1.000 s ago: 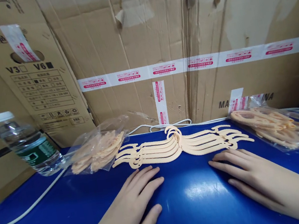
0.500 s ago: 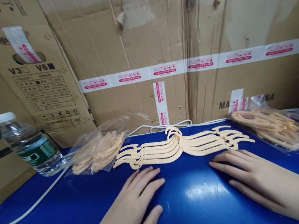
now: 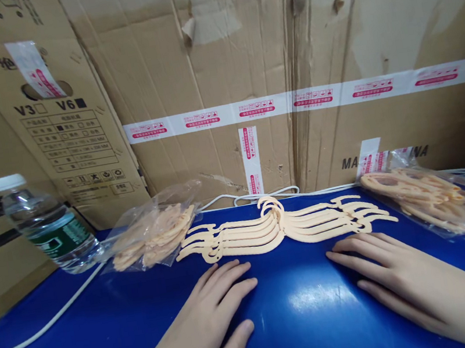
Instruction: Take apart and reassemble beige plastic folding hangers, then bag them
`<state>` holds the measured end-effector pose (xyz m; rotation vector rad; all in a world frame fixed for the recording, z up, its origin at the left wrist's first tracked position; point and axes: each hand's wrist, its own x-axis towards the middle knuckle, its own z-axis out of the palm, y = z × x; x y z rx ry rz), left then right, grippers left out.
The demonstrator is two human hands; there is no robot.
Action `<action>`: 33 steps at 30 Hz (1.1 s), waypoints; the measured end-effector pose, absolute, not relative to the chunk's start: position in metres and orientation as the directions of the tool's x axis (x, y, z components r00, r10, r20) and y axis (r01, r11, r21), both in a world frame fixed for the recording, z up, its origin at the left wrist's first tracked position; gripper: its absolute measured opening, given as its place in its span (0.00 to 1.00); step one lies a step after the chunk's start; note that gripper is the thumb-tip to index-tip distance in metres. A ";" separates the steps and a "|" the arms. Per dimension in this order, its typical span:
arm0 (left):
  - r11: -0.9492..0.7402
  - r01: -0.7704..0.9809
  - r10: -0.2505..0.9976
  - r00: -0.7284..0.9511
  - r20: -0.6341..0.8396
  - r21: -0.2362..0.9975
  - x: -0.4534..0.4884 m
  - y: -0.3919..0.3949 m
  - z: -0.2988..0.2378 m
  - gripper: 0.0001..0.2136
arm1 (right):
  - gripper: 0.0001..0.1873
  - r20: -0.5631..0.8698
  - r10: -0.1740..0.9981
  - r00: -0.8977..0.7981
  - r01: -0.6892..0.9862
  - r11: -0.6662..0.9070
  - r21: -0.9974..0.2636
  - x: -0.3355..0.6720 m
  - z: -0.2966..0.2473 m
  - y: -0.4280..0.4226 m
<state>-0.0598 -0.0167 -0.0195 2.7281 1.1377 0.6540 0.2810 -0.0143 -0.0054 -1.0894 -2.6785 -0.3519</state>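
Observation:
Several cream folding clothes hangers (image 3: 252,240) lie overlapped on the blue table (image 3: 296,328), their hooks gathered at the middle. My left hand (image 3: 219,311) rests palm down just in front of their left end, fingers stretched and thumb apart, holding nothing. Before the right end lies my right hand (image 3: 389,272), also flat with its fingers extended and nothing in it. Left of the hangers is a clear plastic bag (image 3: 154,239) with more cream hangers inside. Another clear bag of hangers (image 3: 435,203) sits on the right, beyond my right hand.
A water bottle (image 3: 51,226) with a white cap stands at the left. A white cable (image 3: 48,323) curves along the table's left side and runs behind the hangers. Large cardboard boxes (image 3: 196,168) form a wall at the back, crossed by printed tape (image 3: 215,119).

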 end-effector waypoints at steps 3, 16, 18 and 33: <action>-0.713 0.648 0.699 0.626 0.346 0.267 -0.060 -0.017 -0.019 0.20 | 0.24 0.296 0.648 -0.702 0.702 0.700 0.133 0.281 -0.006 -0.014; -0.714 0.652 0.698 0.642 0.316 0.253 -0.060 -0.017 -0.016 0.19 | 0.27 0.356 0.679 -0.642 0.747 0.659 0.089 0.285 -0.008 -0.013; -0.721 0.642 0.692 0.642 0.330 0.262 -0.060 -0.017 -0.018 0.19 | 0.28 0.394 0.690 -0.607 0.772 0.630 0.085 0.288 -0.011 -0.010; -0.723 0.636 0.690 0.640 0.339 0.271 -0.060 -0.017 -0.020 0.19 | 0.28 0.368 0.786 -0.497 0.854 0.518 0.046 0.302 -0.023 0.002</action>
